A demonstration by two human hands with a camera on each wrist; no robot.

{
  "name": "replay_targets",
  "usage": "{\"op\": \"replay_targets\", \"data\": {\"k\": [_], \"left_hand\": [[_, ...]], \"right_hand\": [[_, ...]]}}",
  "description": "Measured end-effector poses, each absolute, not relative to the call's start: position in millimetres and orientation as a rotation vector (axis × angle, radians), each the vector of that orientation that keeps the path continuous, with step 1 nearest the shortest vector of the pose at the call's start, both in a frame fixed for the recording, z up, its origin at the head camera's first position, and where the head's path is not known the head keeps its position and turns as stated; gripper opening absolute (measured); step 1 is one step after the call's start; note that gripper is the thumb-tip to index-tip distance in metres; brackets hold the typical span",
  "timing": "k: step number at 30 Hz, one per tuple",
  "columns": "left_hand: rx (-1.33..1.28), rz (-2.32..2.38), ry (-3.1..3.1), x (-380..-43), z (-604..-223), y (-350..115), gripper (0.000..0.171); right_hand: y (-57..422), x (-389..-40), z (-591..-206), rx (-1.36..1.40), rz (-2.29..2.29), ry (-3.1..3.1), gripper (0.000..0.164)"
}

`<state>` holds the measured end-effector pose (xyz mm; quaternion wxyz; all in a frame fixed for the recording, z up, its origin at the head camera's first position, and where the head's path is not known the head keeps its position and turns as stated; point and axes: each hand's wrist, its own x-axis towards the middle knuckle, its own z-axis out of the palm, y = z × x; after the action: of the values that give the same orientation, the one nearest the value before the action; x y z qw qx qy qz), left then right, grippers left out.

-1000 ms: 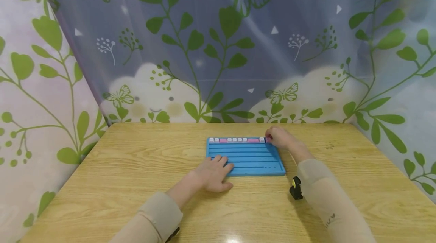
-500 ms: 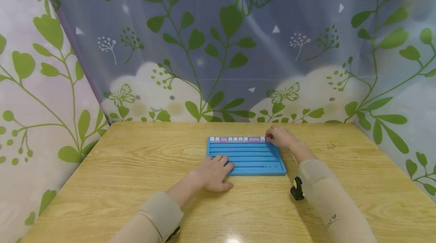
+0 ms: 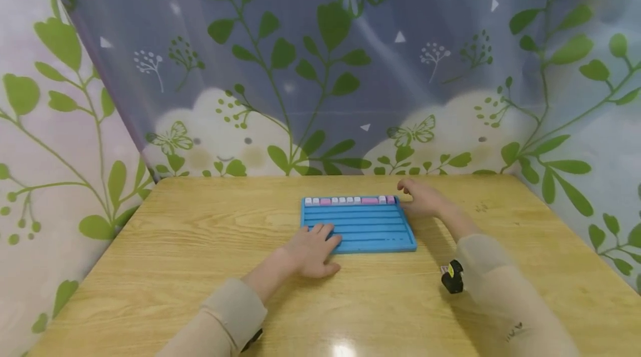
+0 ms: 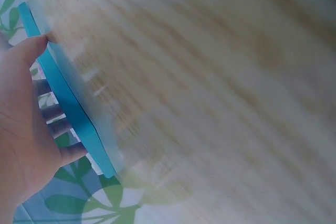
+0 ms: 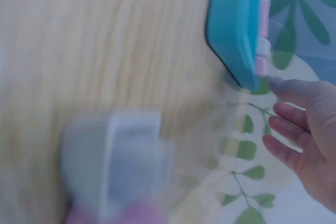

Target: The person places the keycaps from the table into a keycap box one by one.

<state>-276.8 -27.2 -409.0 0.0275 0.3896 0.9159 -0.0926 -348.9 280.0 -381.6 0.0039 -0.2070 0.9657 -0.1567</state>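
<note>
A blue ridged tray [image 3: 358,229] lies on the table, with a row of white and pink keycaps [image 3: 343,201] along its far edge. My left hand [image 3: 311,254] rests over the tray's near left corner with spread fingers; the left wrist view shows the thumb [image 4: 32,50] at the tray's edge. Just off the far right corner is my right hand [image 3: 423,199], its fingers loosely bent and nothing between them. A pink keycap [image 5: 261,66] at the row's right end sits close to the right thumb.
In the right wrist view a blurred pale boxy thing [image 5: 113,161], with pink below it, is near the camera. A patterned curtain [image 3: 350,68] stands behind the wooden table [image 3: 215,207]. A black wrist camera [image 3: 453,279] hangs beneath the right sleeve.
My right hand has let go of the pink keycap at the row's right end and drawn away to the right. The keycap stays in the row. My left hand keeps its place on the tray.
</note>
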Motion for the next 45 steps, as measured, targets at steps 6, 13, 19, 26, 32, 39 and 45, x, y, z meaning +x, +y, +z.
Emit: {"op": "replay_targets", "data": {"k": [6,13,19,26,32,39,45], "left_hand": [[1.215,-0.287,2.838,-277.8,-405.8,-28.5,0.064],[1.25,-0.278,2.833,-277.3,-405.3,-27.9,0.063],[1.234,-0.252,2.833,-278.1,-406.0,-28.7,0.063],[1.237,-0.252,2.831,-276.8,-406.2,-28.7,0.063],[1.235,-0.257,2.821,-275.0,-404.5,-26.5,0.064],[1.239,-0.268,2.828,-276.0,-405.9,-26.9,0.063],[1.237,-0.265,2.832,-276.8,-407.3,-27.7,0.063]], "right_hand": [[301.1,-327.2,-364.6,-0.767,-0.423,2.979,0.027],[319.6,-290.9,-359.1,-0.726,-0.363,2.768,0.017],[318.5,-265.9,-358.7,-0.616,-0.406,2.65,0.024],[313.6,-243.8,-354.7,-0.461,-0.4,2.562,0.026],[314.9,-238.9,-366.6,-0.579,-0.467,2.596,0.019],[312.6,-240.6,-371.5,-0.658,-0.479,2.642,0.012],[308.3,-246.0,-367.0,-0.725,-0.503,2.74,0.01]]}}
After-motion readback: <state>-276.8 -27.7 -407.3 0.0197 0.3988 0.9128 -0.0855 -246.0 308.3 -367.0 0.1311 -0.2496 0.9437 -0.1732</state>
